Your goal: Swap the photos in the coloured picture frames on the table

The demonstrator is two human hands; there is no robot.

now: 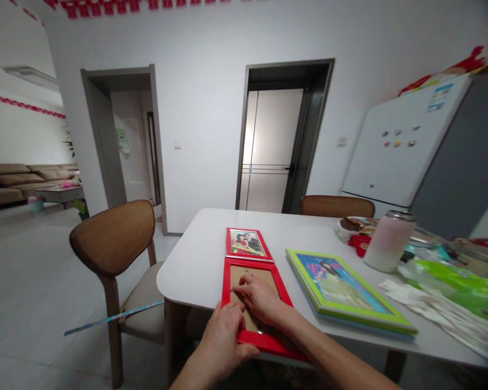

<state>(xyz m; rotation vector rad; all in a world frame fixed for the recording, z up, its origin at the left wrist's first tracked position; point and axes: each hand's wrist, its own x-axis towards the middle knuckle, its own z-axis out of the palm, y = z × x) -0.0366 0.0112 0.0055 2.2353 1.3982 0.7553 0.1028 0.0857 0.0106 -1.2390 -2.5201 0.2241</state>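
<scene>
A red picture frame (283,292) lies face down near the table's front edge, its brown backing board (264,272) showing. Small metal clips sit along the board's edges. My left hand (224,331) is closed round the frame's near left side, with the thumb by the lower corner. Across the backing reaches my right hand (257,297), fingers bent and drawn together at the board's left edge; whatever is under the fingertips is hidden. Touching the far end of this frame is a second red frame (228,245), face up, holding a photo of two people.
To the right lies a green picture frame (333,310) stacked on something blue. Beyond it stand a pink and white bottle (390,242), white gloves (443,309) and green plastic bags (455,276). A wooden chair (114,238) is at the left, a patterned strip (114,317) across its seat.
</scene>
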